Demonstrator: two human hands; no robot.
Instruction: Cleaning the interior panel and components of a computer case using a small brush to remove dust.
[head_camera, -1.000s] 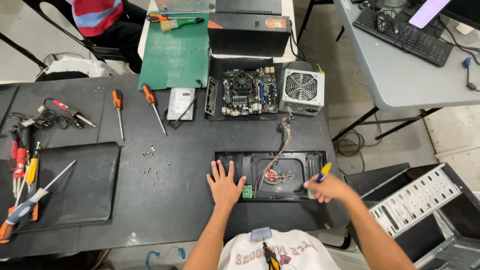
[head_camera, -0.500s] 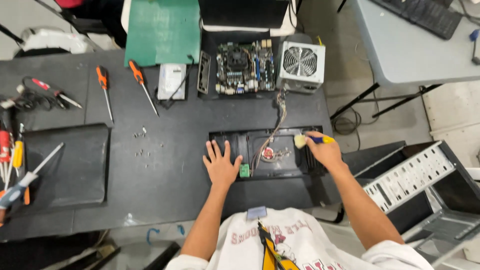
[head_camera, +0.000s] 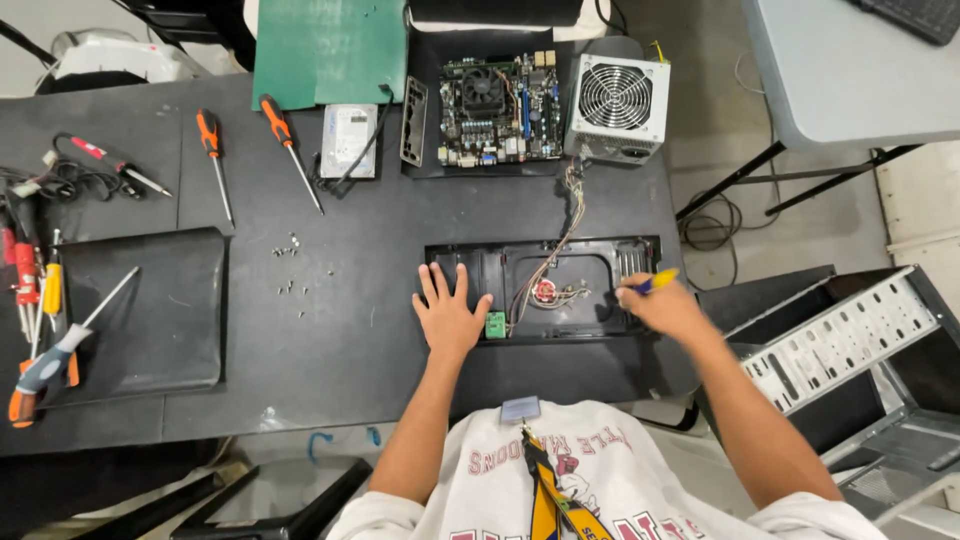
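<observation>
A black plastic computer front panel (head_camera: 580, 262) lies inside-up on the dark table, with a red button part and a bundle of thin wires (head_camera: 553, 250) running up from it. My left hand (head_camera: 449, 312) rests flat on the panel's left end, fingers spread, beside a small green connector (head_camera: 496, 325). My right hand (head_camera: 665, 305) is at the panel's right end, closed around a screwdriver with a yellow and blue handle (head_camera: 655, 281); its tip is hidden against the panel.
Behind the panel sit a motherboard (head_camera: 495, 110), a grey power supply with a fan (head_camera: 617, 107), a hard drive (head_camera: 348, 141) and two orange screwdrivers (head_camera: 290, 148). Loose screws (head_camera: 290, 268) lie mid-table. More tools line the left edge. An open computer case (head_camera: 860, 350) stands at right.
The view has shifted closer to the table. My right hand with the screwdriver has moved to the panel's right end. My left hand stays flat on the left end.
</observation>
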